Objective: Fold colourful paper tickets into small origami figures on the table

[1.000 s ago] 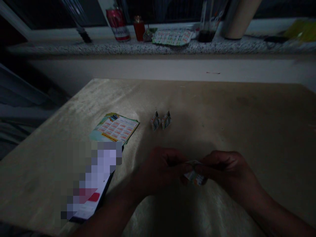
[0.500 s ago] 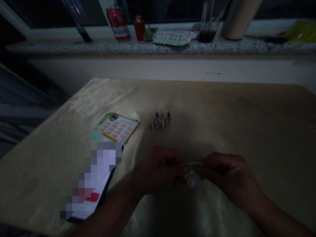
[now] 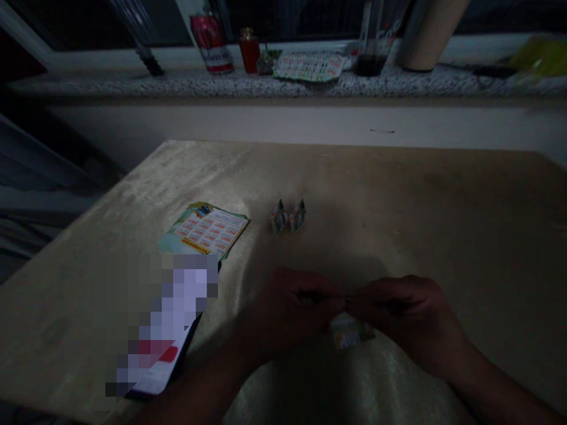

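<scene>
Over the near part of the table, my left hand (image 3: 305, 304) and my right hand (image 3: 403, 313) pinch a small printed piece of paper (image 3: 349, 339) between them. Its upper part is hidden by my fingertips, which nearly meet; the lower part hangs below, showing orange and green print. Farther back stand two small folded paper pieces (image 3: 279, 218) side by side, each with a pointed top. To their left lies a stack of printed calendar cards (image 3: 206, 230).
A phone (image 3: 155, 372) with a lit, partly blurred screen lies on the table (image 3: 376, 195) beside my left forearm. Along the windowsill (image 3: 133, 85) are a red can (image 3: 211, 44), a small red bottle (image 3: 250, 53), a printed folded paper (image 3: 310, 66) and a glass with dark liquid (image 3: 372, 62).
My hands have come closer together, fingertips now nearly touching. The paper's upper edge is covered now, and its lower part hangs wider and flatter below. The table items stay put.
</scene>
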`<move>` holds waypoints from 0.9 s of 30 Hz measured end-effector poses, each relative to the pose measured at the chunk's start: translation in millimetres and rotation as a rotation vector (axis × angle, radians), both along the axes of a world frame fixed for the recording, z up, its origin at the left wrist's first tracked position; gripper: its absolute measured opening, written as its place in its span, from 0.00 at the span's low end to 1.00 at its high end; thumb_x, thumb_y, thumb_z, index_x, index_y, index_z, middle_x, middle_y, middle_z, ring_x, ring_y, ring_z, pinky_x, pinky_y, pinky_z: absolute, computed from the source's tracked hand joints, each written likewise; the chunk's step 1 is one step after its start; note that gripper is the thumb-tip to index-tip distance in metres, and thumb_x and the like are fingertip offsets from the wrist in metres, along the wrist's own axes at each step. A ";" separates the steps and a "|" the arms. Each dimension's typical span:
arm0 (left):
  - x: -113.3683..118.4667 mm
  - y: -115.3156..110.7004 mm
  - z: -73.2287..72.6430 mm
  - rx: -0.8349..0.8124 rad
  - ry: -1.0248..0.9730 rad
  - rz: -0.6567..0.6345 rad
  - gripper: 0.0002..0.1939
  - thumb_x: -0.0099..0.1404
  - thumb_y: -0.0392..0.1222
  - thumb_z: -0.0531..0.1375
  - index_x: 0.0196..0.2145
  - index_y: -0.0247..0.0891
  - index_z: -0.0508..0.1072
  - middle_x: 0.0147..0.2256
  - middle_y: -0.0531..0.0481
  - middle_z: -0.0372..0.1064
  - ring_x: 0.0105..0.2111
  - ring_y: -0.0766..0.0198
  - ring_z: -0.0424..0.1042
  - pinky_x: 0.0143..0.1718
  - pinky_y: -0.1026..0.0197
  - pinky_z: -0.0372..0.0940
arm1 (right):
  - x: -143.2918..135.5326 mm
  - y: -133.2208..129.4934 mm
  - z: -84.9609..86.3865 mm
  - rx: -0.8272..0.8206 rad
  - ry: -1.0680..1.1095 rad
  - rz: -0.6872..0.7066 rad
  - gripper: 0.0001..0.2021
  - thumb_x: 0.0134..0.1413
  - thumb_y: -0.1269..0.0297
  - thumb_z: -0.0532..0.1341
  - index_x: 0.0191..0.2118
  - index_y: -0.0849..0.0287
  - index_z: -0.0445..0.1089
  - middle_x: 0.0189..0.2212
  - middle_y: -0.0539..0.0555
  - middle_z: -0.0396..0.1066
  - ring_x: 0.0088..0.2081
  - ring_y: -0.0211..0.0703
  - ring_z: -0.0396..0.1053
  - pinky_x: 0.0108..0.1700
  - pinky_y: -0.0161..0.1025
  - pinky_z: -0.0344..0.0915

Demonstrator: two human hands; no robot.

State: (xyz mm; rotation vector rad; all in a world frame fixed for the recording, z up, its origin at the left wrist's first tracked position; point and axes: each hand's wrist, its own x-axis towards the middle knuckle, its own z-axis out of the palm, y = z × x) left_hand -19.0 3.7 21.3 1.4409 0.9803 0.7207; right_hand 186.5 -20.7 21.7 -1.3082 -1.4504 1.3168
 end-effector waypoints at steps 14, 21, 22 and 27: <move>2.9 -4.4 -6.5 -0.098 -0.125 0.064 0.07 0.62 0.43 0.69 0.34 0.36 0.83 0.27 0.48 0.79 0.26 0.66 0.74 0.27 0.67 0.67 | 0.7 1.5 0.1 0.052 0.087 -0.028 0.02 0.49 0.69 0.72 0.31 0.55 0.83 0.21 0.50 0.77 0.20 0.34 0.72 0.21 0.27 0.66; 4.9 -1.3 -5.6 -0.127 -0.133 0.056 0.05 0.61 0.41 0.69 0.33 0.36 0.83 0.27 0.50 0.78 0.26 0.68 0.74 0.28 0.68 0.66 | 0.0 -1.0 1.6 0.166 -0.016 -0.017 0.04 0.51 0.68 0.71 0.28 0.54 0.82 0.21 0.50 0.79 0.21 0.36 0.73 0.21 0.28 0.66; 6.1 -1.0 -5.4 -0.161 -0.143 0.088 0.06 0.61 0.41 0.69 0.35 0.37 0.83 0.29 0.50 0.79 0.28 0.67 0.75 0.30 0.67 0.68 | -0.2 -1.3 1.7 0.168 -0.016 -0.050 0.04 0.51 0.67 0.71 0.27 0.54 0.82 0.21 0.50 0.79 0.21 0.37 0.74 0.21 0.28 0.67; 5.7 -0.6 1.4 -0.037 0.019 0.129 0.06 0.63 0.42 0.66 0.34 0.38 0.82 0.30 0.50 0.80 0.31 0.63 0.77 0.33 0.65 0.69 | -3.2 0.4 3.1 0.150 -0.066 -0.115 0.04 0.51 0.65 0.70 0.27 0.55 0.80 0.22 0.51 0.79 0.21 0.39 0.75 0.21 0.30 0.69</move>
